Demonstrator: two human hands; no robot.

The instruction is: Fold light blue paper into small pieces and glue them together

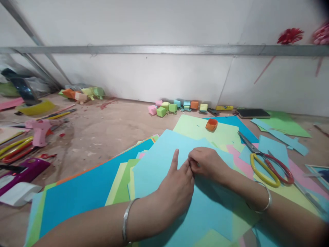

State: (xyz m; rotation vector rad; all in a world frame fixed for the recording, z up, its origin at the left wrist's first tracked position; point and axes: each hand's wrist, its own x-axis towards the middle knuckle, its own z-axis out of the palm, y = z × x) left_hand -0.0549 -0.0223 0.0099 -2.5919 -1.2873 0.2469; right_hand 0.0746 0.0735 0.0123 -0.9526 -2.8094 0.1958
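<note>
A light blue paper sheet (156, 164) lies on top of a pile of coloured sheets in front of me. My left hand (177, 187) rests on it with the index finger stretched forward and the other fingers pressed down. My right hand (205, 163) is curled beside it, fingertips pinching at the sheet where the two hands meet. What the pinch holds is too small to make out, apart from the paper itself. Each wrist wears a silver bangle.
Scissors (264, 164) with yellow and red handles lie to the right on the papers. A small orange paper box (211, 124) sits ahead, and several folded paper cubes (174, 107) line the wall. A pink glue gun (39, 130), pens and tape clutter the left side.
</note>
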